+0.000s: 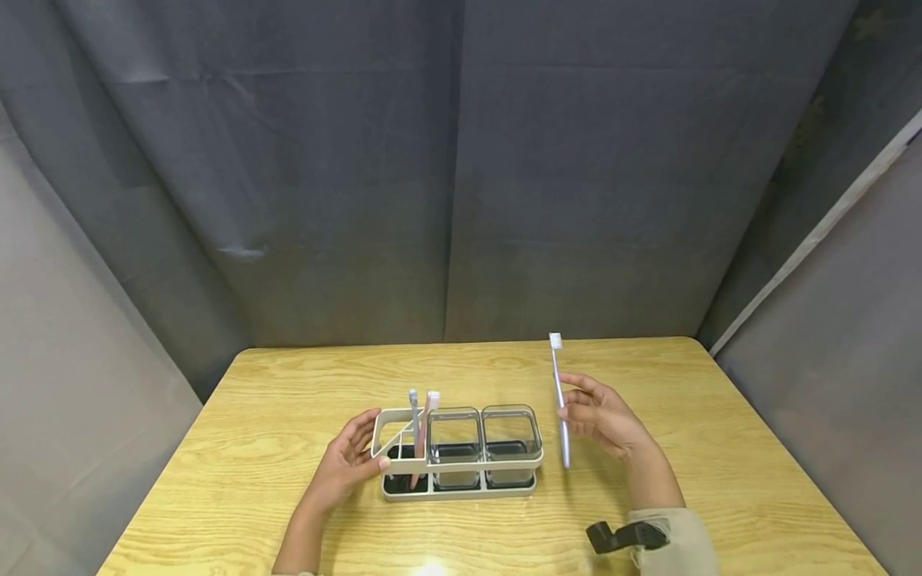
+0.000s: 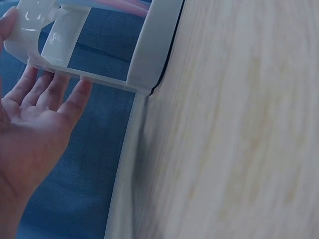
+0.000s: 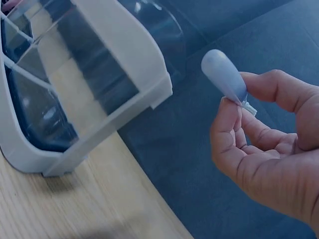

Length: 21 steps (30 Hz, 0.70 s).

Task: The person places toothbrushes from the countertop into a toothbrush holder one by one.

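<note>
A white toothbrush holder (image 1: 461,460) with two clear cups stands on the wooden table (image 1: 720,448). Two toothbrushes (image 1: 421,424), one grey and one pink, stand in its left section. My left hand (image 1: 353,460) rests with straight fingers (image 2: 55,89) against the holder's left end (image 2: 89,55). To the right of the holder, my right hand (image 1: 598,416) pinches a pale blue-grey toothbrush (image 1: 559,400) upright, bristles up. The right wrist view shows thumb and fingers pinching the toothbrush handle (image 3: 224,74) beside the holder's right end (image 3: 89,89).
Grey cloth walls (image 1: 461,176) enclose the table at the back and sides. A black wrist camera mount (image 1: 623,536) sits on my right forearm. Bare wood lies in front of and behind the holder.
</note>
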{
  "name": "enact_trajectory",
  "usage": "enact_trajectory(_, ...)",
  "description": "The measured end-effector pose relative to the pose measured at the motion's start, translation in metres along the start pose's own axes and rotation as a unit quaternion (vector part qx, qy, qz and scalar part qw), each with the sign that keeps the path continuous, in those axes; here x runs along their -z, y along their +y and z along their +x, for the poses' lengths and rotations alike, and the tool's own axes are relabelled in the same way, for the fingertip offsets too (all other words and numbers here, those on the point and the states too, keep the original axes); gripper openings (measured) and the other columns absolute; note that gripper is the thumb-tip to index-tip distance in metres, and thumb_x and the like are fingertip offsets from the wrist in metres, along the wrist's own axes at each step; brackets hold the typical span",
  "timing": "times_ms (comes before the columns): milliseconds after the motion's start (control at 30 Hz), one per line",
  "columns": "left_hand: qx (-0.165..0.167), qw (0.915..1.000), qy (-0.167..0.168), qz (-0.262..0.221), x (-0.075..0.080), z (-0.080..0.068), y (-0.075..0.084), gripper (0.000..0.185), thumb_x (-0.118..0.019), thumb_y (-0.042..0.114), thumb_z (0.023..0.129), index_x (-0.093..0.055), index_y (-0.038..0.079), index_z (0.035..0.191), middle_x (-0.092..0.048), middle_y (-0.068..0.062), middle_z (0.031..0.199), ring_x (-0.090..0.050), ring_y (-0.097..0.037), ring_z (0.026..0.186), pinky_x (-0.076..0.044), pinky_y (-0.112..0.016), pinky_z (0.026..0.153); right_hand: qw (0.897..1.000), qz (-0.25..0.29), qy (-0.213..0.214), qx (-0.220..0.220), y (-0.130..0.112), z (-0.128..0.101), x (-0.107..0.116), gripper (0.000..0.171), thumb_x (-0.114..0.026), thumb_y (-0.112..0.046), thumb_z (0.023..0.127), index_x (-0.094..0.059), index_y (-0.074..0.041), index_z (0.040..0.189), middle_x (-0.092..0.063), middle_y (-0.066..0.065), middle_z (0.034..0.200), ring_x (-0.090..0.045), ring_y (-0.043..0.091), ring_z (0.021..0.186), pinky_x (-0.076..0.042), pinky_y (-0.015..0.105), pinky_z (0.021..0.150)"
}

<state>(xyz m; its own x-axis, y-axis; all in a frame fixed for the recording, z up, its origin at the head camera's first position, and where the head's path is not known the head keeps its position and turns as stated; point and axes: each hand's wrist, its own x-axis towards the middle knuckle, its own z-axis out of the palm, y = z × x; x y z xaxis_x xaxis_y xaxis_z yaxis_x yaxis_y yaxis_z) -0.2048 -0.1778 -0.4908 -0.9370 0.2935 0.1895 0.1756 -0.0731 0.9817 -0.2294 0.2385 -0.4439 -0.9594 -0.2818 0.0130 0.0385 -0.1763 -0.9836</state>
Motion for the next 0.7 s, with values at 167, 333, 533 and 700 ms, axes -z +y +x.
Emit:
enact_trajectory(167, 0.002, 1.0, 0.001, 0.002, 0.0, 0.0, 0.001, 0.076, -0.07, -0.005, 0.076, -0.033, 0.004, 0.141, -0.036, -0.015, 0.143, -0.033, -0.032, 0.13, -0.036, -0.03, 0.098, 1.0, 0.016, -0.011, 0.016, -0.004, -0.001, -0.006, 0.056, -0.058, 0.01, 0.082, -0.036, 0.002, 0.133, -0.052, 0.01, 0.094, -0.056, 0.015, 0.074, -0.049, 0.027, 0.066)
enact_trajectory(333, 0.003, 1.0, 0.0, 0.002, 0.001, -0.001, -0.001, 0.076, -0.07, -0.005, 0.075, -0.033, 0.004, 0.141, -0.036, -0.015, 0.143, -0.033, -0.033, 0.129, -0.036, -0.031, 0.098, 0.999, 0.037, -0.016, 0.023, -0.009, -0.002, -0.012, 0.055, -0.057, 0.012, 0.082, -0.038, 0.001, 0.133, -0.054, 0.009, 0.094, -0.057, 0.016, 0.077, -0.049, 0.028, 0.069)
enact_trajectory(533, 0.004, 1.0, -0.001, 0.005, 0.001, 0.0, -0.002, 0.076, -0.07, -0.005, 0.076, -0.032, 0.004, 0.141, -0.035, -0.015, 0.144, -0.032, -0.032, 0.13, -0.036, -0.03, 0.098, 0.997, 0.063, -0.023, 0.028, -0.014, -0.001, -0.022, 0.054, -0.057, 0.012, 0.082, -0.039, 0.001, 0.132, -0.053, 0.01, 0.095, -0.057, 0.016, 0.079, -0.049, 0.029, 0.071)
enact_trajectory(700, 0.004, 1.0, 0.0, 0.005, 0.001, 0.0, -0.002, 0.076, -0.07, -0.005, 0.076, -0.032, 0.004, 0.141, -0.036, -0.015, 0.143, -0.032, -0.032, 0.13, -0.036, -0.029, 0.097, 0.996, 0.072, -0.037, 0.036, -0.016, 0.001, -0.03, 0.053, -0.055, 0.013, 0.083, -0.037, 0.003, 0.132, -0.053, 0.01, 0.096, -0.056, 0.016, 0.079, -0.05, 0.029, 0.07)
